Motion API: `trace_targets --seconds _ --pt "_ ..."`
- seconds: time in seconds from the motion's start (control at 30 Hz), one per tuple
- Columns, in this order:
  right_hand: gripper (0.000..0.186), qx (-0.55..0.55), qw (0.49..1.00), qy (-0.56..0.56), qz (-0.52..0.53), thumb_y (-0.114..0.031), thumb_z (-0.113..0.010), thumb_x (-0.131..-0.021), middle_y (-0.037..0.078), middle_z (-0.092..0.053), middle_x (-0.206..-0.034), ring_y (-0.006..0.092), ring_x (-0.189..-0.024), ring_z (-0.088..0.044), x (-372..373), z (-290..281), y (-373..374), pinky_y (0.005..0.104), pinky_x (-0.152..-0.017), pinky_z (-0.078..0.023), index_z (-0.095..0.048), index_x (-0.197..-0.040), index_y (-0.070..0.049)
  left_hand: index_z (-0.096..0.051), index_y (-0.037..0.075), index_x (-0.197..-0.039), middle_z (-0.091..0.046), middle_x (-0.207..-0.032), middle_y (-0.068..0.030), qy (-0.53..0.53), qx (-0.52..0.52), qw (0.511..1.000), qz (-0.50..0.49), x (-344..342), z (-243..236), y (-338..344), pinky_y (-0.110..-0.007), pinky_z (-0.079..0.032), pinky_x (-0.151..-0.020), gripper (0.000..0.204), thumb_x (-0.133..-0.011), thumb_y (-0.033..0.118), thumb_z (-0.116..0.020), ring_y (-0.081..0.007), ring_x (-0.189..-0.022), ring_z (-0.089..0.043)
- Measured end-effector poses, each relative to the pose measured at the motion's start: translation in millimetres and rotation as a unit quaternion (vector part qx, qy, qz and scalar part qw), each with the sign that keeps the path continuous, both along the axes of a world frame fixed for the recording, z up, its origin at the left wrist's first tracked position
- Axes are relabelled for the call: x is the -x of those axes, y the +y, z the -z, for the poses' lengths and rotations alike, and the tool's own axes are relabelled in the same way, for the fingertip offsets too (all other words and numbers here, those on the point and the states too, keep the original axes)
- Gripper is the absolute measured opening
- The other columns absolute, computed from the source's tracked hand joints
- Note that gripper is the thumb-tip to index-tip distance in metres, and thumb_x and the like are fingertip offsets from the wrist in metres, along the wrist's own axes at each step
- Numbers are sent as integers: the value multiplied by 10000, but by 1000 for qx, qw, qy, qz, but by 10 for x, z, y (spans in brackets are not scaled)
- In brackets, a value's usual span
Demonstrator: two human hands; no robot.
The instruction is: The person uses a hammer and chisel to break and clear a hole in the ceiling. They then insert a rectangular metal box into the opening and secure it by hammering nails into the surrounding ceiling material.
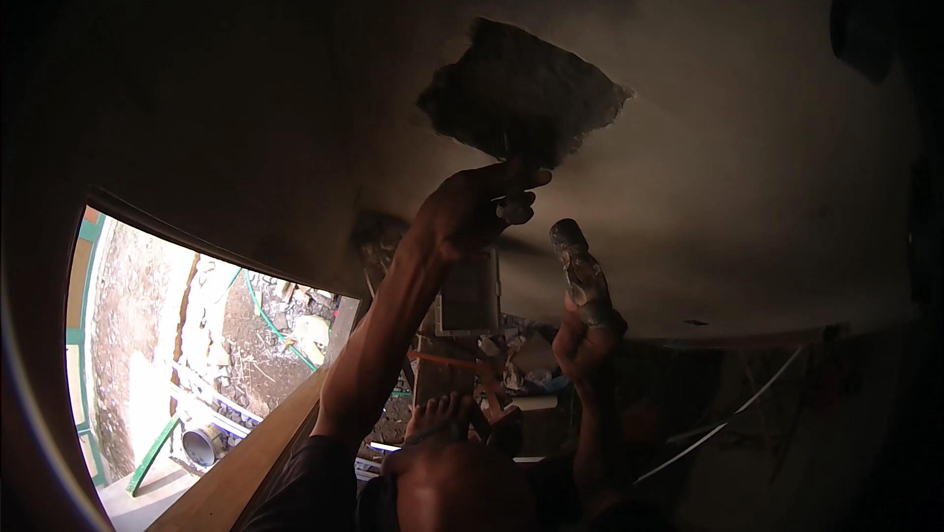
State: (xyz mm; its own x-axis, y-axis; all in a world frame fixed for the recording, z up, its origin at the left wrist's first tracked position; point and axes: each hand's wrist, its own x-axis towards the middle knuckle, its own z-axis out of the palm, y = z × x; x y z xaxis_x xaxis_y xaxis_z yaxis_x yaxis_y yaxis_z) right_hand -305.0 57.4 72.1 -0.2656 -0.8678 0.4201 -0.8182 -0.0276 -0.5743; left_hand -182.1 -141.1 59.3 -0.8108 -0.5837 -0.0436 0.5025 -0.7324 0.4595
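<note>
A rough-edged dark hole (526, 89) is broken into the pale wall (708, 139). Just at its lower edge, my left hand (482, 203) is closed around a slim chisel (504, 146), mostly hidden by the fingers and shadow. Lower and to the right, my right hand (587, 343) grips a hammer with its scuffed metal head (580, 266) raised. The hammer head is apart from the left hand and the chisel.
Below my left forearm sits a pale rectangular frame (470, 294). Rubble (526, 360) lies at the wall's foot, near my bare foot (442, 414). A bright opening at left shows a bucket (202, 445) and a green hose (265, 316). A white cable (728, 421) runs at lower right.
</note>
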Motion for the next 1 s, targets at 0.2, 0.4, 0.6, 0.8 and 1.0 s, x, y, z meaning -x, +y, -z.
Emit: trace_targets --seconds 0.2,0.4,0.6,0.8,1.0 --pt "131 18 999 29 -33 -91 -607 -796 141 -588 -640 315 -570 -636 26 30 -55 368 -529 -498 -559 -896 -21 -510 -53 -1040 -584 -873 -102 137 -167 974 67 117 118 -43 -249 -495 -603 221 -991 160 -479 -138 -678 -530" --pt "24 47 996 59 -52 -51 -584 -822 124 -539 -682 274 -506 -541 -42 -152 -103 314 -480 -399 -569 -804 -44 -532 -37 -1057 -601 -851 -81 46 -97 994 -18 183 -72 64 -230 -543 -614 217 -992 162 -474 -113 -703 -600" --pt "198 29 984 156 -86 -103 -692 -689 104 -533 -625 311 -564 -568 69 14 -201 385 -526 -443 -513 -764 -62 -505 5 -967 -561 -802 -77 88 -131 987 8 172 99 -42 -235 -453 -513 174 -1003 161 -438 -129 -577 -488" --pt "204 -23 984 150 -92 -72 -687 -627 156 -527 -613 370 -575 -582 47 102 -203 411 -489 -443 -522 -744 -43 -526 20 -945 -552 -769 -56 151 -116 980 67 135 227 -106 -226 -442 -497 200 -1004 188 -436 -111 -570 -482" --pt "282 -51 983 166 -57 -107 -707 -646 150 -534 -631 343 -561 -571 205 141 -353 406 -503 -447 -510 -814 5 -555 19 -914 -533 -741 -45 -45 -41 998 -26 175 7 5 -207 -420 -459 221 -994 195 -448 -92 -566 -487"
